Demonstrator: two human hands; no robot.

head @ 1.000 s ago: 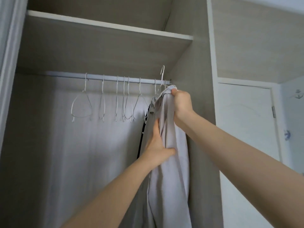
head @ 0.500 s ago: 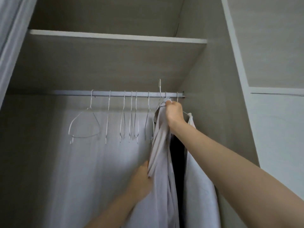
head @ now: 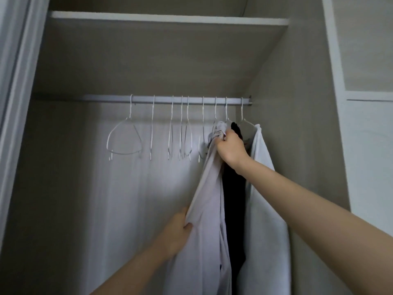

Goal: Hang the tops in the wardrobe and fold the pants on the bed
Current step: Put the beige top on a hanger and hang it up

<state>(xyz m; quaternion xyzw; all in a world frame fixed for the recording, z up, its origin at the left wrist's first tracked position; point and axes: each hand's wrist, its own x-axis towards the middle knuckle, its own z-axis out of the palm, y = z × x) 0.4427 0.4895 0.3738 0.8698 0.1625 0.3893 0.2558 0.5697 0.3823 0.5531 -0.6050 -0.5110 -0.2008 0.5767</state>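
Pale grey cloth is gripped at its collar by the right hand [head: 230, 149], right of the frame's centre, with the fingers closed around the bunched top of the grey top [head: 209, 201] where it meets its hanger. Lower down, at centre bottom, the left hand [head: 177, 233] is closed on a fold of the same top's left edge, and the fabric is drawn outward and to the left.

Just to the right of the held top a black garment [head: 234, 188] is seen hanging, and beyond it, touching the wardrobe's right wall, a white top [head: 265, 209]. Three garments are thus counted on the rail [head: 106, 99], all crowded at its right end.

Nine hooks are counted over the rail. Six are judged to belong to bare white wire hangers [head: 124, 138], spread from the middle of the frame toward the left, and three to carry the clothes. Some hangers are seen edge-on, so the count is not certain.

A single shelf [head: 165, 18] is seen across the upper part of the frame, with nothing visible on its front edge.

The hanging part is judged well advanced: two garments are hung, and the third appears hooked on the rail and is being straightened. Neither the bed nor the pants are in view, so nothing can be said about the folding.
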